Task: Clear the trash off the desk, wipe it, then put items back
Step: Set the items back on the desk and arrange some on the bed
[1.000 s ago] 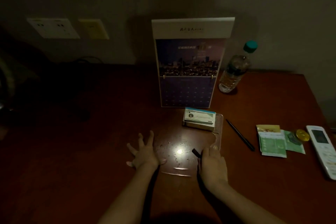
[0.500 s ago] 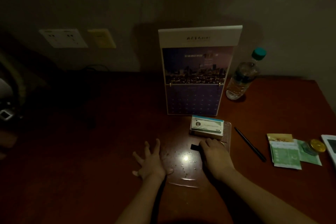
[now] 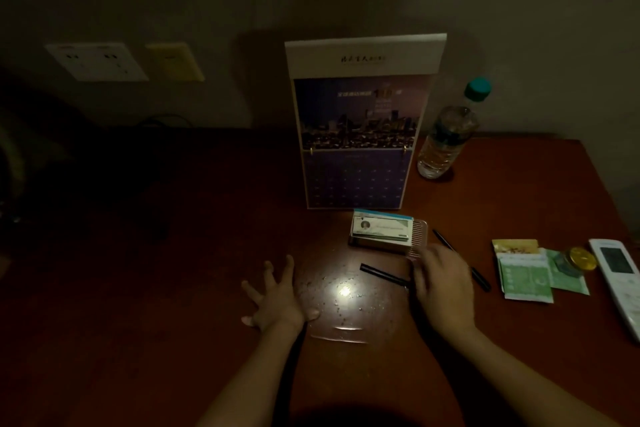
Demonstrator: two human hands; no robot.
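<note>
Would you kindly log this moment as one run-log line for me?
left hand flat on desk | right hand pinches black stick | crumbs unwiped | box overlaps comb

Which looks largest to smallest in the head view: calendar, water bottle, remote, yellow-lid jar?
1. calendar
2. water bottle and remote: about alike. The remote is nearer and cut off by the frame edge, so they are left unranked.
3. yellow-lid jar
</note>
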